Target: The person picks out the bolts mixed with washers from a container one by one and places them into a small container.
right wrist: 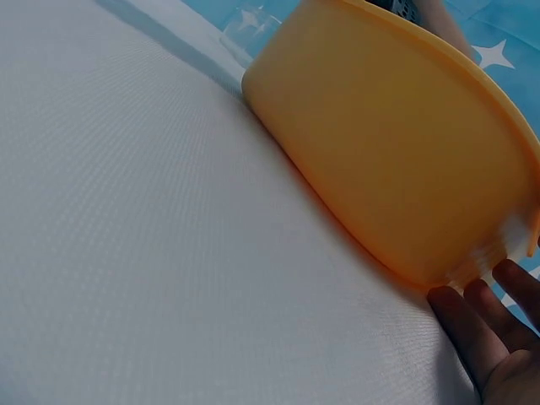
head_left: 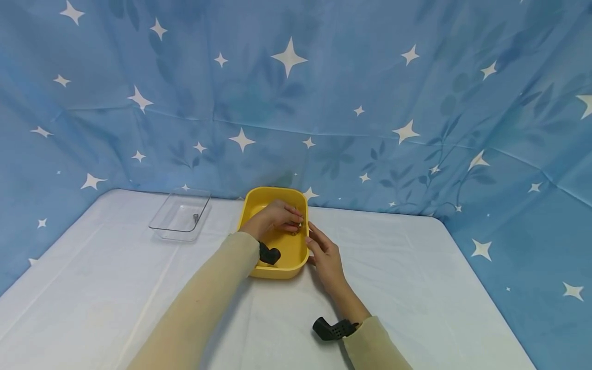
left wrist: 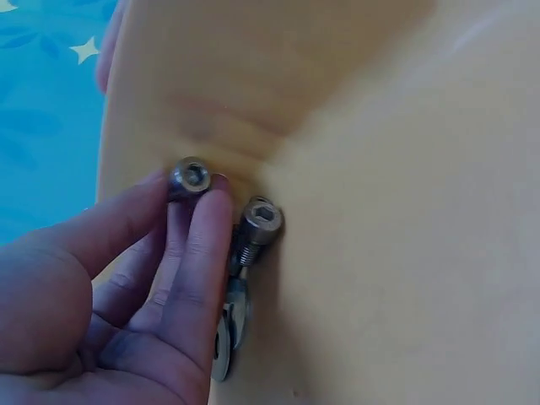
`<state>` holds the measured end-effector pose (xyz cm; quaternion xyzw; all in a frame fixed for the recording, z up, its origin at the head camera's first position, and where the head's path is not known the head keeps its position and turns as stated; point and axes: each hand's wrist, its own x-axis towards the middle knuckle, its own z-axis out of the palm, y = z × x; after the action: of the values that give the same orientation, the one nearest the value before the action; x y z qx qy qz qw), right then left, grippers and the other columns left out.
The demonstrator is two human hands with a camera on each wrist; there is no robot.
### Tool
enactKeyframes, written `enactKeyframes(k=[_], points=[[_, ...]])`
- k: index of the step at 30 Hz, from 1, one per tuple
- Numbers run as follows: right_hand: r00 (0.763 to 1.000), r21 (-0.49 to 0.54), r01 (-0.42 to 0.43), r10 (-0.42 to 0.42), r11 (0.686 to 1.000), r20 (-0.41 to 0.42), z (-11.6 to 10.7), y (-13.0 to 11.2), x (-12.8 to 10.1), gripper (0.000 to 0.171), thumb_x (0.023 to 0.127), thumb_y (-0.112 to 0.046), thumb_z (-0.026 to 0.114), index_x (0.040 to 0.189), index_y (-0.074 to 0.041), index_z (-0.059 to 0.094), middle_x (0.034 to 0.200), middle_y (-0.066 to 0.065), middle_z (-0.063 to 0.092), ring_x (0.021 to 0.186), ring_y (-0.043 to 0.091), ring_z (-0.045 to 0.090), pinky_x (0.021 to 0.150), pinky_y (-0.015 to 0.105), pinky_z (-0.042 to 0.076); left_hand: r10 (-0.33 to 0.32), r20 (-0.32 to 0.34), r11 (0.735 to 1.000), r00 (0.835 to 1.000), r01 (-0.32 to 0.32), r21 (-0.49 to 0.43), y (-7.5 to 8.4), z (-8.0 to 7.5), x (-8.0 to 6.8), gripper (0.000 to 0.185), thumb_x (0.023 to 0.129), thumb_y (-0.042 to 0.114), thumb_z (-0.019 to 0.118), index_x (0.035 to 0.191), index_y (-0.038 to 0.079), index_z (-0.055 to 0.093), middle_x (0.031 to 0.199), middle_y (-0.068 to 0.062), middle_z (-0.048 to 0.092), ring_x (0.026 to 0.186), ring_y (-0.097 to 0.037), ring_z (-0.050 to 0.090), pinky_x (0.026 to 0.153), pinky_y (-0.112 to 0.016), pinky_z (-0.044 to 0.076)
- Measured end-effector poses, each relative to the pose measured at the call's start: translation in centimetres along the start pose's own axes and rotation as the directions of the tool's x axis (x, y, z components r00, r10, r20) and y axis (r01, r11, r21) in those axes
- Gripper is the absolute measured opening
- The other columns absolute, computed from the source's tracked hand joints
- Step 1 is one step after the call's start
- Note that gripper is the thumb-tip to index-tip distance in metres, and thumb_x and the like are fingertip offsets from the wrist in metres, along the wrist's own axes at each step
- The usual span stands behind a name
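My left hand [head_left: 279, 215] reaches into the yellow tub [head_left: 277, 272]. Between thumb and fingertips it pinches a hex socket screw [left wrist: 191, 175], its round head showing in the left wrist view. Just beside those fingers, another hex socket screw [left wrist: 261, 221] lies in the tub with flat metal pieces [left wrist: 223, 346], partly hidden by the hand; these look like washers. At the tub's right side, my right hand [head_left: 327, 259] has its fingertips against or very close to the outer wall [right wrist: 380, 143], fingers loosely extended.
To the left of the tub stands a clear plastic container [head_left: 173, 228] with a small metal piece [head_left: 196, 218] inside. A white cloth [head_left: 398, 288] covers the table. Behind it hangs a blue curtain [head_left: 324, 103] with white stars.
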<state>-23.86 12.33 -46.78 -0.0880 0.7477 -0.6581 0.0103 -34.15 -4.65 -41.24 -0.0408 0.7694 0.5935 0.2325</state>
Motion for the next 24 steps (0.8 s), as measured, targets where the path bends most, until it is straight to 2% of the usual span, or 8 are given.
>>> enactKeyframes(k=[4, 7, 15, 20, 24], points=[[1.000, -0.006, 0.006, -0.006, 1.000, 0.001, 0.05, -0.05, 0.09, 0.048, 0.105, -0.031, 0.055, 0.152, -0.025, 0.047, 0.149, 0.014, 0.055, 0.131, 0.034, 0.060, 0.087, 0.031, 0.063, 0.000, 0.029, 1.000, 1.000, 0.001, -0.013, 0.11, -0.28, -0.44, 0.025, 0.095, 0.004, 0.068, 0.119, 0.000, 0.072, 0.119, -0.018, 0.072, 0.105, -0.027, 0.075, 0.092, -0.035, 0.062], [1.000, -0.004, 0.009, -0.009, 1.000, 0.003, 0.08, -0.07, 0.10, 0.048, 0.105, -0.030, 0.055, 0.152, -0.025, 0.047, 0.149, 0.014, 0.055, 0.130, 0.034, 0.060, 0.087, 0.032, 0.064, -0.002, 0.033, 1.000, 0.999, 0.002, -0.015, 0.05, -0.33, -0.51, 0.027, 0.094, 0.004, 0.069, 0.121, 0.001, 0.072, 0.121, -0.018, 0.072, 0.109, -0.028, 0.074, 0.094, -0.035, 0.061], [1.000, -0.006, 0.002, -0.002, 1.000, 0.000, 0.19, -0.12, 0.07, 0.048, 0.105, -0.029, 0.055, 0.152, -0.024, 0.048, 0.150, 0.014, 0.055, 0.131, 0.034, 0.059, 0.087, 0.032, 0.064, -0.030, -0.012, 0.993, 0.999, 0.028, -0.111, 0.06, -0.20, -0.34, 0.024, 0.092, 0.003, 0.071, 0.117, 0.003, 0.073, 0.116, -0.015, 0.073, 0.102, -0.027, 0.075, 0.092, -0.034, 0.062], [1.000, -0.001, 0.007, -0.007, 1.000, 0.002, 0.17, -0.14, 0.02, 0.048, 0.105, -0.028, 0.055, 0.152, -0.024, 0.047, 0.150, 0.015, 0.055, 0.130, 0.035, 0.060, 0.086, 0.032, 0.064, -0.030, 0.005, 0.989, 1.000, 0.031, -0.142, 0.34, -0.43, -0.53, 0.026, 0.093, 0.003, 0.070, 0.119, 0.002, 0.072, 0.114, -0.013, 0.072, 0.100, -0.024, 0.074, 0.095, -0.035, 0.061], [1.000, -0.004, 0.011, -0.011, 1.000, -0.004, 0.03, 0.03, 0.04, 0.048, 0.105, -0.028, 0.055, 0.152, -0.024, 0.047, 0.149, 0.015, 0.055, 0.130, 0.035, 0.060, 0.085, 0.029, 0.064, -0.024, 0.023, 0.991, 0.999, 0.027, -0.130, 0.55, -0.62, -0.66, 0.027, 0.094, 0.004, 0.070, 0.121, 0.001, 0.071, 0.114, -0.013, 0.073, 0.094, -0.020, 0.075, 0.094, -0.034, 0.061]])
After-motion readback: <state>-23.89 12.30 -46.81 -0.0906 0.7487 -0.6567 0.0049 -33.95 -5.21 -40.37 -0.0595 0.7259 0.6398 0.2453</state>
